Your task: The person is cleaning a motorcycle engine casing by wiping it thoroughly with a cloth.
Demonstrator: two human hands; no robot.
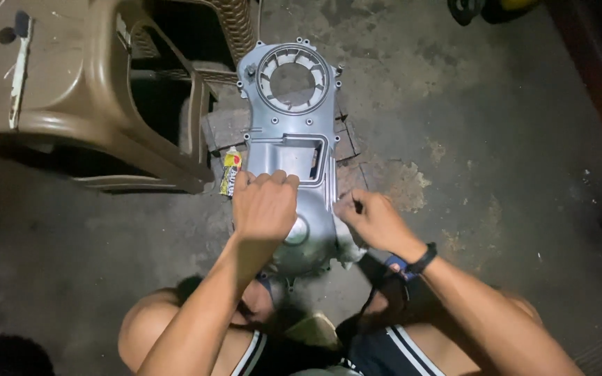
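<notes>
Under the left hand (266,204), a grey metal engine cover (292,118) flat on the concrete floor (496,139), fingers curled, pressing down on its middle. Right hand (372,219) at the cover's right edge, fingertips pinched there; what is pinched, cannot tell. Just left of the left hand, a small yellow tube (230,171). Further left, a brown plastic chair (85,83).
</notes>
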